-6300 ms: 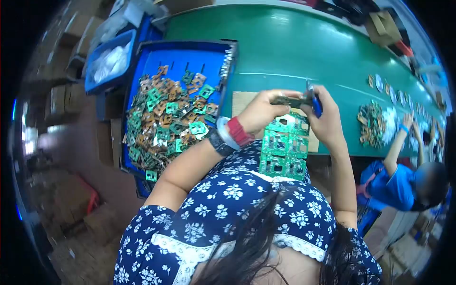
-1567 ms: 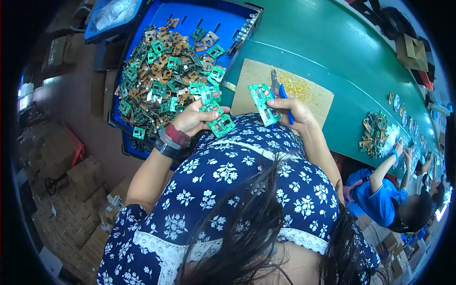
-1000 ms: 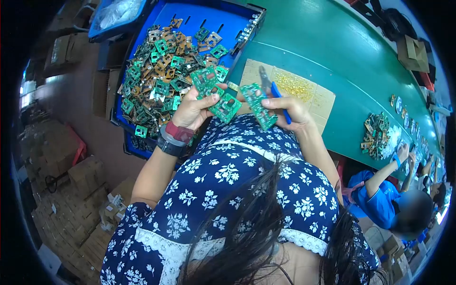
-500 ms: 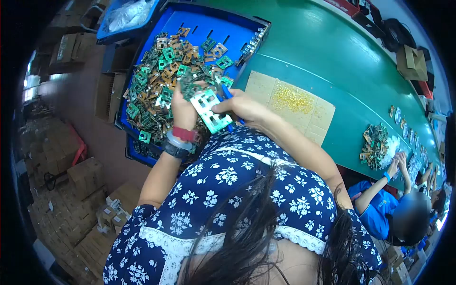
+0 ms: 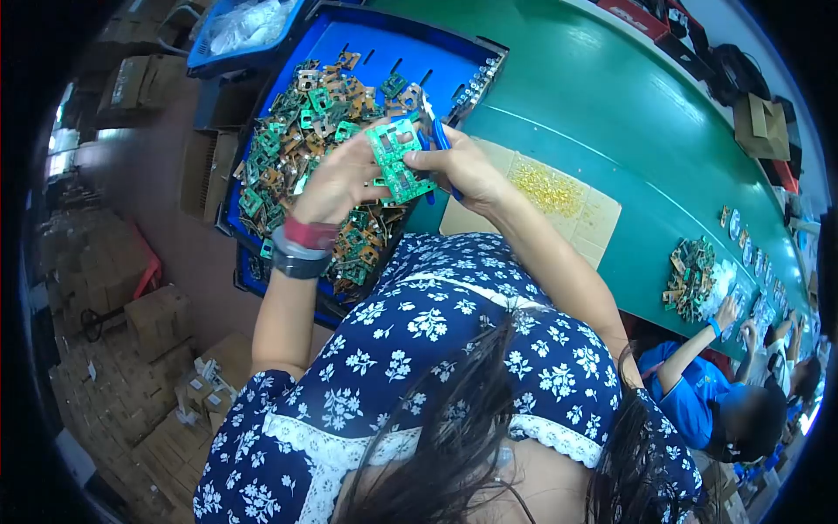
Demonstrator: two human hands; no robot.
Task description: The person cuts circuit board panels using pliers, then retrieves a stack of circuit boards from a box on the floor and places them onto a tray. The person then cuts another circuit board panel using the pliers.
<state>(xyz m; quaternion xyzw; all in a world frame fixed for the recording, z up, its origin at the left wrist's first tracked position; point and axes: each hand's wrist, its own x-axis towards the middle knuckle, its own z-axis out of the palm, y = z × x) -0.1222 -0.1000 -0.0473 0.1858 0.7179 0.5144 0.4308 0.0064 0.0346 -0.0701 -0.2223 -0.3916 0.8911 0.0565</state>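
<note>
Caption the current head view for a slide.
Right hand holding a green circuit board and blue-handled pliers, left hand alongside, by a blue tray of loose boards.

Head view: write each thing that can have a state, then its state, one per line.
Green circuit board: held up in the right hand
Blue-handled pliers: gripped in the same hand
Left hand: blurred, at the board; grip unclear
Blue tray: partly filled with loose boards
Cardboard sheet: flat, strewn with yellow bits
Blue basket: holding whitish plastic
</note>
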